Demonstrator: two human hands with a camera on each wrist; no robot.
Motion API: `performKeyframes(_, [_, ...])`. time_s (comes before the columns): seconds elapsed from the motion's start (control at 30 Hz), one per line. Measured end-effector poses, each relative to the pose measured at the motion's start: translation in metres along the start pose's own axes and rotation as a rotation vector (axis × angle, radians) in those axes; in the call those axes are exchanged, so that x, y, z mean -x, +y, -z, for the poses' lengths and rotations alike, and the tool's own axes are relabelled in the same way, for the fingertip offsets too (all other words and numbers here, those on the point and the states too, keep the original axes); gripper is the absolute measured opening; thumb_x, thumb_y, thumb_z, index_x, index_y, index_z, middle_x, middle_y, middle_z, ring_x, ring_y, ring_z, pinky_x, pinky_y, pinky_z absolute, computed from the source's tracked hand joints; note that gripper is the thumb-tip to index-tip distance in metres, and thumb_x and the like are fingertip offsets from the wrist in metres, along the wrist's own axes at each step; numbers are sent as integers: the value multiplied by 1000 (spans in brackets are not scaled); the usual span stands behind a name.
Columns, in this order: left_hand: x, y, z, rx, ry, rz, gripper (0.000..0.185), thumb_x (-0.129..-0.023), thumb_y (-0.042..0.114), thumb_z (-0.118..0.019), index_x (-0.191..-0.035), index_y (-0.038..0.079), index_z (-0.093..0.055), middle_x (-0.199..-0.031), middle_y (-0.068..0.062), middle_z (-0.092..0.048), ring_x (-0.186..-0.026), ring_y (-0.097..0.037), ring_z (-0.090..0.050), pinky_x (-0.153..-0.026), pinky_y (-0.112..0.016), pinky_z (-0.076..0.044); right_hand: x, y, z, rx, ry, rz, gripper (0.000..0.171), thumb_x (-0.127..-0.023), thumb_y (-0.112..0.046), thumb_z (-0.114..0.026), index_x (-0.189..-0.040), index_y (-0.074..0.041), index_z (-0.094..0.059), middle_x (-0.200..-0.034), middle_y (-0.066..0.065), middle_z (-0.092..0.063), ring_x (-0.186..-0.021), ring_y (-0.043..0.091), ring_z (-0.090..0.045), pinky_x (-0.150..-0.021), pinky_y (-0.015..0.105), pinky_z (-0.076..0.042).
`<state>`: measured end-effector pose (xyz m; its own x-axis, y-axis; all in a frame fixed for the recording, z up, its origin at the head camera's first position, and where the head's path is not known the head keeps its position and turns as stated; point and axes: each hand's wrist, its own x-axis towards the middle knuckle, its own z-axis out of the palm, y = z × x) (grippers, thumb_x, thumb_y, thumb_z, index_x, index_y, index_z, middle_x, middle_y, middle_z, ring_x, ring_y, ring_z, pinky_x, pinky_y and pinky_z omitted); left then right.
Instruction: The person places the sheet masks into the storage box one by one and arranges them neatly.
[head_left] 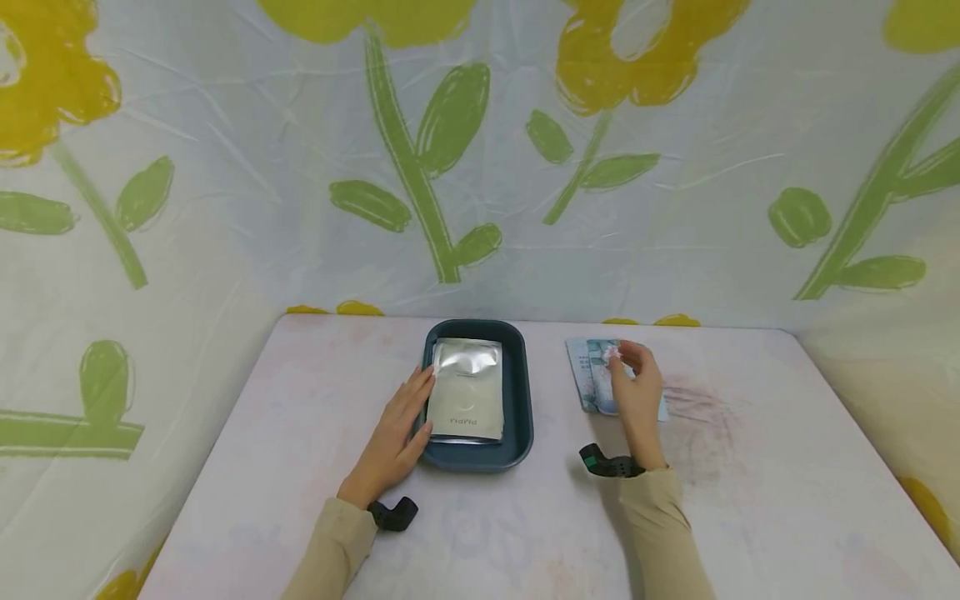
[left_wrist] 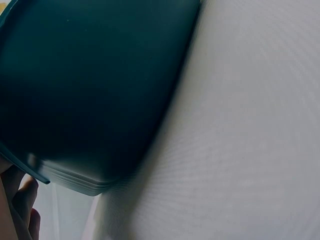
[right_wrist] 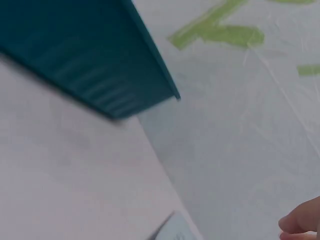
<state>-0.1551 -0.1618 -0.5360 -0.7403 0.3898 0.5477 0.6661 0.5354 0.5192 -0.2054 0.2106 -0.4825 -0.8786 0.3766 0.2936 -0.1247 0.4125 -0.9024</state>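
A dark teal tray (head_left: 519, 417) stands near the middle of the table. Inside lies a silvery, cream-coloured sheet-mask packet (head_left: 467, 400) with upside-down lettering. Along the tray's left side rests my left hand (head_left: 388, 442), fingers extended and touching the rim. To the tray's right, several blue floral packets (head_left: 602, 387) lie overlapping. My right hand (head_left: 637, 387) is over them, fingers bent and thumb beside the top packet's flower print; it partly covers them. At the right wrist view's corner, fingertips (right_wrist: 295, 222) show nothing plainly held between them.
The pale table (head_left: 480, 533) ends at a back edge against a hanging cloth (head_left: 300, 125) printed with flowers. Cloth also hangs at both sides. Black wrist cameras sit on the left (head_left: 395, 514) and right (head_left: 609, 462) wrists.
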Motion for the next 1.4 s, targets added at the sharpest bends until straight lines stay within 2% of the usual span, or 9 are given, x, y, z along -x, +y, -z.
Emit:
performKeyframes(0.17, [1,-1,-1,-2,-7,7,62,-99,21,-49,-155,3,-30,-162,-12,-26,-148,-39,-20,-115,-62,-20,-2,15,12,107,9,-135,50,-96,-17,-60,-138,7,-46,-138,29,-45,-127,43,-42,-105,54,-35])
performKeyframes(0.37, [0,-2,-1,-3,-10,8,61,-100,24,-46,-155,3,-30,-162,-11,-26,-148,-39,-20,-115,-62,-20,-3,27,20,310,-54,-256,79,-89,-31,-71,-146,9,-34,-143,37,-31,-133,50,-27,-110,61,-23])
performKeyframes(0.53, [-1,0,1,6,-6,4,61,-100,25,-46,-155,3,-30,-162,-11,-26,-148,-38,-20,-115,-63,-20,-5,31,21,440,-134,-297,95,-82,-34,-79,-149,10,-27,-146,38,-23,-134,53,-20,-111,65,-16])
performKeyframes(0.67, [-1,0,1,3,-9,7,61,-99,22,-48,-155,3,-30,-162,-11,-26,-148,-38,-20,-115,-63,-20,-5,34,21,487,-146,-322,100,-79,-34,-81,-150,8,-25,-146,38,-20,-135,54,-17,-110,67,-12])
performKeyframes(0.83, [-1,0,1,12,-8,9,61,-99,21,-48,-155,3,-30,-162,-11,-26,-148,-37,-19,-116,-62,-19,-6,34,24,499,-130,-387,102,-76,-35,-83,-150,6,-27,-144,40,-21,-133,55,-17,-108,68,-14])
performKeyframes(1.0, [-1,-1,0,7,-4,1,61,-98,20,-49,-154,1,-31,-161,-12,-27,-147,-40,-21,-115,-62,-20,-8,33,30,480,-131,-438,100,-76,-34,-83,-149,7,-28,-141,41,-27,-130,54,-24,-106,66,-22])
performKeyframes(1.27, [-1,-1,0,13,5,-4,61,-98,20,-49,-154,0,-32,-161,-13,-27,-148,-39,-21,-116,-62,-19,-11,36,39,278,-118,-485,94,-82,-20,-81,-152,5,-24,-152,33,-31,-137,48,-34,-114,57,-29])
performKeyframes(1.33, [-1,0,0,11,9,-9,61,-98,21,-48,-153,0,-32,-161,-14,-28,-147,-40,-22,-115,-63,-20,-12,38,39,251,-99,-481,88,-83,-16,-79,-151,6,-28,-145,34,-39,-129,45,-42,-108,54,-37])
performKeyframes(1.4, [-1,0,0,9,11,-10,61,-98,21,-48,-153,-1,-32,-160,-14,-29,-147,-41,-22,-114,-63,-21,-13,40,39,240,-67,-476,79,-85,-14,-76,-148,6,-34,-135,31,-47,-116,40,-48,-96,46,-44])
